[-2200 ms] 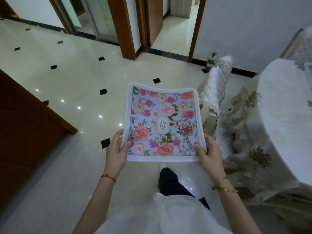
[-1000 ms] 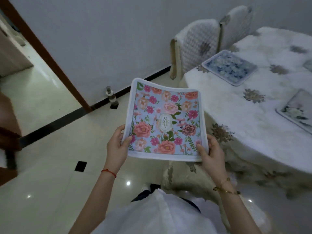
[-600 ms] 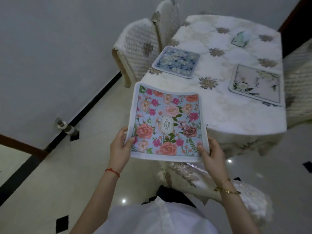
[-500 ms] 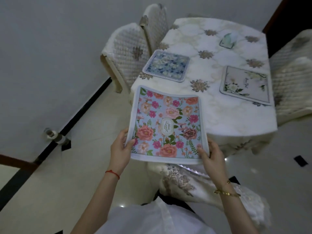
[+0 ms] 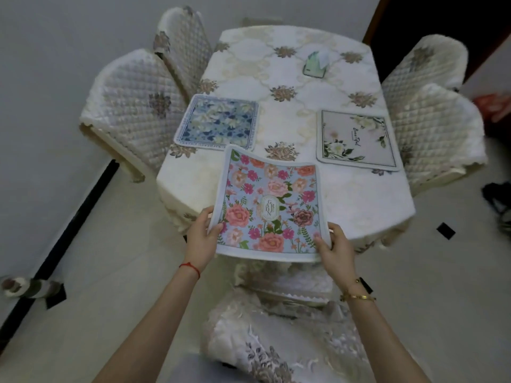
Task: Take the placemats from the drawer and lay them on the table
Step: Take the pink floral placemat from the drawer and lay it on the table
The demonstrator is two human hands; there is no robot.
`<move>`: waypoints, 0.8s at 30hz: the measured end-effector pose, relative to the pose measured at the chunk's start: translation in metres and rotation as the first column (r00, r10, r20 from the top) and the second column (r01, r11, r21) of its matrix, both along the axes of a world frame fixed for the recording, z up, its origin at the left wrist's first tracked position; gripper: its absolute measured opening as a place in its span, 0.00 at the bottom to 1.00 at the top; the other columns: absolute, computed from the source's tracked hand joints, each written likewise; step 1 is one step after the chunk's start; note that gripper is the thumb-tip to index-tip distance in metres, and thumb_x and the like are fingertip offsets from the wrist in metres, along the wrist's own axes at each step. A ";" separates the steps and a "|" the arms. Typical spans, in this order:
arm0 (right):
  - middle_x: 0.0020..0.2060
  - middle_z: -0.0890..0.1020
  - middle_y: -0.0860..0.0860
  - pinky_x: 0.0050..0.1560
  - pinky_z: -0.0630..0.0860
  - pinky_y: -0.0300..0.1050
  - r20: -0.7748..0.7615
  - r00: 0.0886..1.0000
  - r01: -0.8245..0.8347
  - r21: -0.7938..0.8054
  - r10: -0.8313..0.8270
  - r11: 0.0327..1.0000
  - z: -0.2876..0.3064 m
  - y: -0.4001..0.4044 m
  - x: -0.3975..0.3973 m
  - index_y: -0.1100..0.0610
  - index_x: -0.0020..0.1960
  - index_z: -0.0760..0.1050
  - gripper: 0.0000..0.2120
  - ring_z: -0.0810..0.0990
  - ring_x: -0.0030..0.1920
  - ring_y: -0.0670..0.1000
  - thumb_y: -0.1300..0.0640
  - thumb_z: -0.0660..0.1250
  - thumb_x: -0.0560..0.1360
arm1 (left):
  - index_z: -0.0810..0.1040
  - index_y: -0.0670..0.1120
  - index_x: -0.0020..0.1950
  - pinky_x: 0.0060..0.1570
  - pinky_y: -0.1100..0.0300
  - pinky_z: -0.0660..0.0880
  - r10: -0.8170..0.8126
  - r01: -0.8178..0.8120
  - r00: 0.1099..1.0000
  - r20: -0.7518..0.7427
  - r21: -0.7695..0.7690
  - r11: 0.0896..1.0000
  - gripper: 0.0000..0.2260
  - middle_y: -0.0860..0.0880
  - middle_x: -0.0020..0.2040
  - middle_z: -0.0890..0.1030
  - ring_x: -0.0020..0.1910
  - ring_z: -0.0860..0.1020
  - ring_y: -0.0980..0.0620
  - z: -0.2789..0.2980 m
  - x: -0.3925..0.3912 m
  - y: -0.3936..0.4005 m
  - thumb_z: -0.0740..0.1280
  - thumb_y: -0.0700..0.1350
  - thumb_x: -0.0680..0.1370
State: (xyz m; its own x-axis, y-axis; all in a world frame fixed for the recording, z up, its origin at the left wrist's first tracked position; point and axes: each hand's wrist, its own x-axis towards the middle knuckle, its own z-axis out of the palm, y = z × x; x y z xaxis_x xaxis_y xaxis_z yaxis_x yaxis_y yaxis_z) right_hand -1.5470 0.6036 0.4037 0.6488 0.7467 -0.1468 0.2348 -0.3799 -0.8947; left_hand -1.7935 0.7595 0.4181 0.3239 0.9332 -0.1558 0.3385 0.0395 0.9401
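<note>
I have the pink floral placemat held flat in the air over the near end of the table, its far corners curling up a little. My left hand pinches its near-left corner, thumb on top and fingers curled beneath; my right hand pinches the near-right corner the same way. Two mats already lie on the cloth — a blue floral placemat on the left side and a white floral placemat on the right. So I judge this is the laying step for a third mat. Next I need to lower it level onto the bare cloth at the near edge, clear of the other two, then let go — the near chair stands between me and the table.
</note>
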 end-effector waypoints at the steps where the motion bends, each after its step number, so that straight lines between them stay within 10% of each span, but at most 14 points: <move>1: 0.46 0.81 0.50 0.35 0.76 0.28 0.016 1.000 0.019 -0.014 -0.019 1.000 -0.005 0.010 0.006 0.57 0.60 0.69 0.12 0.81 0.41 0.38 0.58 0.65 0.78 | 0.71 0.44 0.64 0.56 0.49 0.78 -0.015 0.015 1.000 -0.020 -0.007 1.000 0.14 0.46 0.54 0.80 0.53 0.80 0.46 -0.006 0.009 0.013 0.64 0.35 0.79; 12: 0.43 0.79 0.45 0.31 0.73 0.25 0.096 0.987 0.142 -0.158 -0.127 0.977 -0.067 0.076 0.051 0.52 0.59 0.69 0.10 0.79 0.39 0.43 0.55 0.64 0.79 | 0.71 0.45 0.66 0.60 0.52 0.76 -0.062 0.050 0.991 -0.120 -0.100 0.994 0.15 0.44 0.56 0.81 0.55 0.79 0.48 -0.074 0.074 0.084 0.64 0.38 0.79; 18: 0.44 0.80 0.46 0.33 0.74 0.28 0.076 0.979 0.201 -0.190 -0.190 0.961 -0.080 0.071 0.052 0.54 0.61 0.70 0.14 0.80 0.40 0.42 0.52 0.66 0.77 | 0.69 0.44 0.70 0.47 0.78 0.71 -0.049 0.033 0.988 -0.149 -0.112 0.993 0.20 0.51 0.55 0.78 0.51 0.77 0.55 -0.090 0.070 0.088 0.67 0.40 0.78; 24: 0.47 0.81 0.47 0.45 0.80 0.41 0.072 0.969 0.247 -0.173 -0.238 0.954 -0.084 0.071 0.050 0.55 0.62 0.71 0.16 0.82 0.44 0.46 0.52 0.67 0.77 | 0.71 0.48 0.71 0.45 0.71 0.76 -0.041 0.040 0.979 -0.199 -0.010 0.999 0.24 0.54 0.49 0.79 0.41 0.80 0.60 -0.090 0.064 0.089 0.71 0.40 0.75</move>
State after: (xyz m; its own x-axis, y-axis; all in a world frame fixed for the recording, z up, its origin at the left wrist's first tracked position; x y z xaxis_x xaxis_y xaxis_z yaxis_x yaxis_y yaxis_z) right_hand -1.4968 0.6747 0.3197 0.8168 0.5306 -0.2262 0.1587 -0.5838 -0.7962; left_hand -1.7291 0.8484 0.3283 0.3236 0.9187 -0.2264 0.5200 0.0272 0.8537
